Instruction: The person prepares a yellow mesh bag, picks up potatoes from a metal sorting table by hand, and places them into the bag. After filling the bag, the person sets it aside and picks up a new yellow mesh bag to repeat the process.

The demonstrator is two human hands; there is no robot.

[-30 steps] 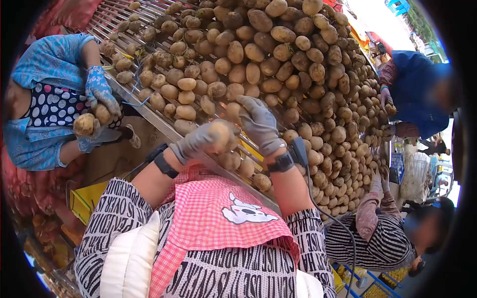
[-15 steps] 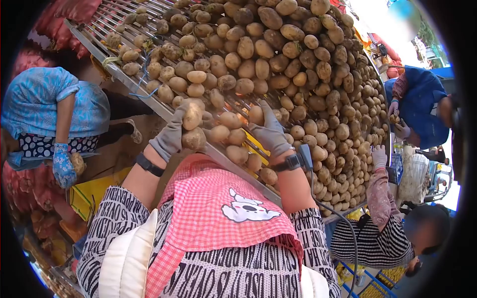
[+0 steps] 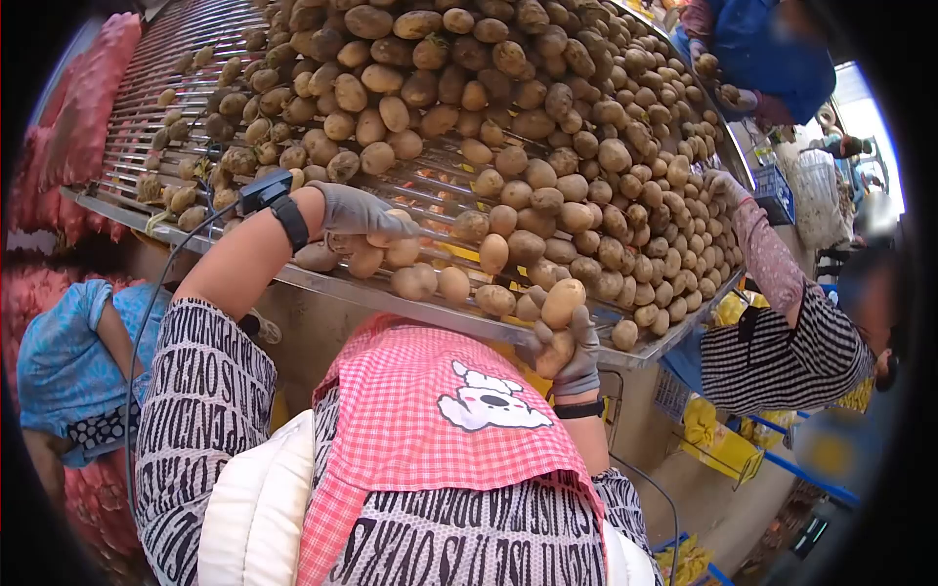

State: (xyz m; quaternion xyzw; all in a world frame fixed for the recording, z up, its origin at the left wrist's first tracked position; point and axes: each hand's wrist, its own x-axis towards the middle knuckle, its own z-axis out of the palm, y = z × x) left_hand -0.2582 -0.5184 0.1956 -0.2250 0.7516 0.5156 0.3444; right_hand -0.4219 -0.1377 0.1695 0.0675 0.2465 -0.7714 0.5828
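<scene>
My left hand (image 3: 366,215), in a grey glove, reaches over the near edge of the slatted rack, its fingers curled over potatoes (image 3: 401,252). Part of its grip is hidden behind the back of the hand. My right hand (image 3: 578,352), gloved too, is closed around two potatoes at the rack's front edge. One, a smooth pale potato (image 3: 564,303), stands up above the fingers; the other potato (image 3: 554,355) sits lower against the palm. Between my hands, several loose potatoes (image 3: 454,284) lie along the metal edge.
Potatoes (image 3: 606,195) are heaped over the slatted metal rack (image 3: 156,98). Black cables run beside both my arms. A person in stripes (image 3: 782,361) reaches in from the right; one in blue (image 3: 772,59) stands beyond. Another in light blue (image 3: 78,361) is left, near red mesh sacks (image 3: 88,107).
My view has turned to the right. My right hand has drawn back to the front edge and now holds two potatoes. My left hand has reached further over the rack, its back now upward.
</scene>
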